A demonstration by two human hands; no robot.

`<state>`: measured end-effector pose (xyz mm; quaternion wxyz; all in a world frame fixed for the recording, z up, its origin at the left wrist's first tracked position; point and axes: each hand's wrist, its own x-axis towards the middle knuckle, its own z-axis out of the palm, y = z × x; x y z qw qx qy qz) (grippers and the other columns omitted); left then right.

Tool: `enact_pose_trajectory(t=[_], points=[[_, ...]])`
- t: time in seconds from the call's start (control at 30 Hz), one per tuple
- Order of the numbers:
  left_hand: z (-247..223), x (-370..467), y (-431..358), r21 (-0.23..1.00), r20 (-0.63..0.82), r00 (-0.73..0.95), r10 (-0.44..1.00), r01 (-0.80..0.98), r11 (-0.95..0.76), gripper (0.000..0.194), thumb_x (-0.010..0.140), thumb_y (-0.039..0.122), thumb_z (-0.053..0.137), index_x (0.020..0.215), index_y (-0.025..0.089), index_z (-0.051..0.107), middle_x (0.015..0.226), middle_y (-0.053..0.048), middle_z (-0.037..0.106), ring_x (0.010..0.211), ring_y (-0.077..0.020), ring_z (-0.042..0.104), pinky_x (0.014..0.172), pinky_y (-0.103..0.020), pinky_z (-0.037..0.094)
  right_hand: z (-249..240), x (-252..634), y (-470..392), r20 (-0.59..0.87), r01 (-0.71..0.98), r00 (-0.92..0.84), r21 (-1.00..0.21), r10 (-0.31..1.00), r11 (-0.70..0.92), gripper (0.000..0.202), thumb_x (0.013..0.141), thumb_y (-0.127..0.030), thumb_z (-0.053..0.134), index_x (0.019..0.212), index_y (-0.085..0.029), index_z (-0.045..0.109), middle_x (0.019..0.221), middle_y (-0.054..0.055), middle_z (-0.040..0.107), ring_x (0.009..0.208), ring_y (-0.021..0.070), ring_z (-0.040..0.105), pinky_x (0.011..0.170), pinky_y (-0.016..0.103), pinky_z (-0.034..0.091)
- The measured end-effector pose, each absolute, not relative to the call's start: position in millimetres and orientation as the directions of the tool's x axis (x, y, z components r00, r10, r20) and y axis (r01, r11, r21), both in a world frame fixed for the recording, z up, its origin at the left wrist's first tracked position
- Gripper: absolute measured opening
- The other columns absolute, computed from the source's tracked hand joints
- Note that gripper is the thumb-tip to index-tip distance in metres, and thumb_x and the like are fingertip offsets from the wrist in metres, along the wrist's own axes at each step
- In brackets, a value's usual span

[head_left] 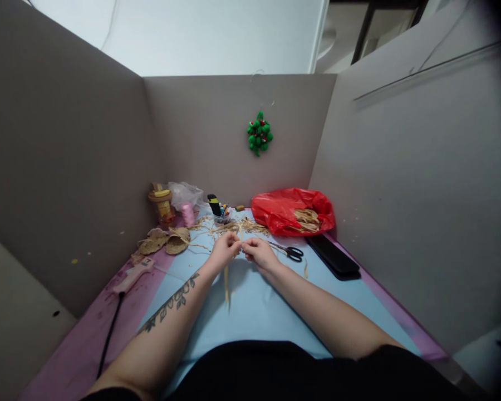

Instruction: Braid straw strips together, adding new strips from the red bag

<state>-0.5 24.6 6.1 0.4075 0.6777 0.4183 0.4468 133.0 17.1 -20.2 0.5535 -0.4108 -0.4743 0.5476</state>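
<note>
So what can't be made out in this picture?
Head view throughout:
- Whatever lies between the fingertips of the left hand and right hand: covered by fingers, too small.
- Red bag's deeper contents: hidden by plastic.
- Cord's far end: lost behind the left forearm.

Converged from the lower left and lower right of the frame, with left forearm (169,314) and right forearm (325,312) bare and slanted inward. Bore a leafy tattoo (178,299) along the left forearm. Held left hand (225,249) and right hand (259,253) close together just below the frame's centre, backs largely uppermost. Curled the fingers of both, with thumbs and forefingers drawn into pinches that faced each other.
</note>
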Motion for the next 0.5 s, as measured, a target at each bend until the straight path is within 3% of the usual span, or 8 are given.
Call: enact_pose_trajectory(t=[0.17,0.5], points=[[6.6,1.4,23.4,0.97,0.191,0.28,0.941,0.092,-0.224,0.019,0.067,0.029,0.06,0.067,0.015,0.047,0.053,0.002,0.055,0.046,-0.0072,0.048,0.046,-0.018,0.035,-25.2,132.0,20.3,0.063,-0.284,-0.088,-0.958,0.994,0.035,0.019,0.055,-0.029,0.067,0.056,-0.016,0.053,0.044,-0.005,0.047,0.039,0.0056,0.036,0.04,0.02,0.024],[12.5,-5.8,22.0,0.983,0.0,0.304,0.953,0.174,-0.056,0.025,0.066,0.038,0.059,0.068,0.014,0.054,0.064,-0.001,0.06,0.057,-0.0105,0.055,0.053,-0.021,0.042,-22.2,136.5,20.2,0.245,-0.06,0.028,-0.967,0.969,0.246,0.02,0.065,-0.034,0.057,0.058,-0.017,0.047,0.045,-0.006,0.042,0.043,0.0073,0.037,0.044,0.02,0.029]])
